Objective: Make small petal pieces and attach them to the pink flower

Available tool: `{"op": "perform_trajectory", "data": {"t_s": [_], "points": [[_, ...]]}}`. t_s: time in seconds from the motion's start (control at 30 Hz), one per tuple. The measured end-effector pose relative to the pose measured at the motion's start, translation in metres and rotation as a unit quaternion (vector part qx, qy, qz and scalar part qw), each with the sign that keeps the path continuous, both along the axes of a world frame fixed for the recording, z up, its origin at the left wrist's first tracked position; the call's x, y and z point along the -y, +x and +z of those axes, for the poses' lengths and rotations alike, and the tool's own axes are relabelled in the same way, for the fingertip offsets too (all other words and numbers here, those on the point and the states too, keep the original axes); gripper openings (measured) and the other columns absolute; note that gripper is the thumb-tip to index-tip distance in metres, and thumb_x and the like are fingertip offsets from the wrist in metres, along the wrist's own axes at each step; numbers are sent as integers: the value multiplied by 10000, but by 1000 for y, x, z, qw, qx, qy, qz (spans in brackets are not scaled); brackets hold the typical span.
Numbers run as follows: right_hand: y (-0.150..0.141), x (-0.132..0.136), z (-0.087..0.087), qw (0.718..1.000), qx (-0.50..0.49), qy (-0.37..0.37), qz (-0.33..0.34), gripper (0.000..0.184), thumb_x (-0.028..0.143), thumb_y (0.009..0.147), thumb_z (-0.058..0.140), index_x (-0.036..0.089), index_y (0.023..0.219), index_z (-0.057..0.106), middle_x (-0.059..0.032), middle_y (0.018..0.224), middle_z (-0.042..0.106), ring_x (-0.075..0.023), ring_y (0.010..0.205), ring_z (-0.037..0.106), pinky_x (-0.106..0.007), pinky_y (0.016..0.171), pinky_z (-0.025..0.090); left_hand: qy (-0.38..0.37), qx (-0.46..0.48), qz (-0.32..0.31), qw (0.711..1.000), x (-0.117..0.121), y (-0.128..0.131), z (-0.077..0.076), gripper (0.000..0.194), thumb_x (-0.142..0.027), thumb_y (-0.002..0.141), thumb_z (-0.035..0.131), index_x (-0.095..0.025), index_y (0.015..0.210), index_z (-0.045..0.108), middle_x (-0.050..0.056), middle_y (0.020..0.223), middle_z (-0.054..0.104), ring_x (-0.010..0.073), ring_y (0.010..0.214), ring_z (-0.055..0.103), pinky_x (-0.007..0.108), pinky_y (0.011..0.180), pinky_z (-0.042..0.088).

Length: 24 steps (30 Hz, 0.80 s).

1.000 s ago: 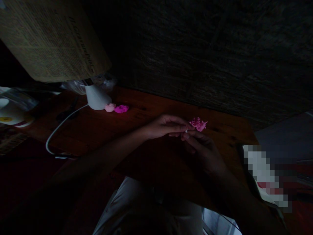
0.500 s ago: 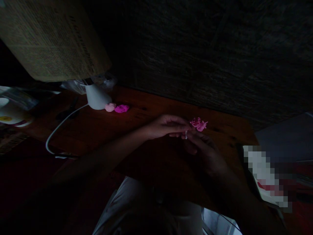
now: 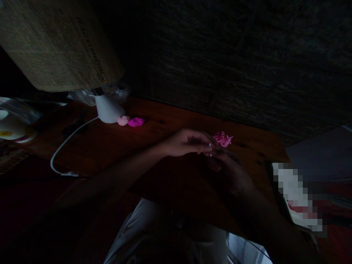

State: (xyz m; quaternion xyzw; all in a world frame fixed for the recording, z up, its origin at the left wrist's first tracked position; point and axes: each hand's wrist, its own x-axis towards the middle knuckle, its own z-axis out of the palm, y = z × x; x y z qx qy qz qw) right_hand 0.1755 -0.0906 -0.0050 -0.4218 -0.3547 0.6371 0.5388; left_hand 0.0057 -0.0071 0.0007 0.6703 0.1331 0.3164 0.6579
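Observation:
My left hand (image 3: 189,142) and my right hand (image 3: 232,167) meet at the fingertips over the wooden table. Between them shows a small whitish piece (image 3: 210,149), too small and dark to name. Both hands are closed in a pinch around it. Just beyond my right fingers lies a crinkled pink clump (image 3: 223,139) with frilly, petal-like edges. Farther left, a pale pink lump (image 3: 123,120) and a bright magenta lump (image 3: 136,121) sit side by side, looking like soft modelling clay.
A lamp with a white base (image 3: 108,109) and a newsprint-patterned shade (image 3: 63,47) stands at the left, its white cord (image 3: 62,146) curving down. A white cup (image 3: 13,128) is at far left. On the right lies a blurred-out flat object (image 3: 297,198). A dark wall (image 3: 233,55) rises behind.
My fingers have shifted slightly around the small whitish piece, and it now shows as small bits between the fingertips. The lumps and the pink clump lie as before.

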Motion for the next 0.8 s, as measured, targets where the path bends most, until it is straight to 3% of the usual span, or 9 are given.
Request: {"op": "perform_trajectory", "data": {"t_s": [0.1,0.2,0.33,0.47,0.57,0.63,0.7,0.8], "points": [[-1,-1,1,1000,9,-4,-3,158,313,688,825,174,709,753,39,641,533,-39,489,339,-204,444,233,4,-12,18,1000,0,0,3,288,-385,813,784,-114,897,735,112,999,724,117,789,642,232,649,479],[-1,0,3,1000,15,-10,-6,176,325,682,832,169,688,751,36,639,529,-39,496,346,-205,447,235,-14,-20,70,997,-4,-1,6,311,-410,850,743,-115,950,730,44,787,699,56,586,537,191,530,391],[-1,2,5,1000,7,-16,-10,185,318,682,854,185,797,797,20,711,589,-33,501,322,-206,446,220,-22,36,148,988,-15,-3,3,334,-422,823,761,-121,960,719,70,926,750,18,506,456,184,473,330],[-3,3,5,1000,1,1,-6,264,328,710,856,223,950,819,1,803,645,-31,508,318,-207,449,222,-2,31,164,986,-21,-5,-1,331,-379,848,734,-126,1061,716,86,947,770,28,517,482,185,494,359],[-3,3,7,1000,-10,7,-5,232,326,709,866,233,915,816,-2,817,659,-29,507,310,-206,450,226,67,-23,147,987,-23,-13,1,302,-312,872,706,-136,1117,704,81,956,776,66,626,598,197,590,447],[-2,3,8,1000,-15,8,-12,218,322,699,874,235,889,811,-1,803,663,-29,502,292,-204,447,226,153,-92,115,977,-27,-20,3,226,-261,866,704,-135,1052,723,73,941,776,103,749,669,215,677,487],[0,2,9,1000,-15,4,-17,214,316,696,876,230,878,806,-4,789,665,-33,501,281,-203,443,225,255,-180,89,946,-34,-29,4,125,-202,867,683,-147,959,748,49,897,773,114,784,681,229,732,495],[2,2,10,1000,-11,0,-22,236,318,692,878,222,894,803,-10,798,675,-36,506,280,-203,437,221,358,-255,94,893,-46,-41,3,160,-140,875,641,-165,971,766,51,918,771,128,831,692,241,774,495]]}}
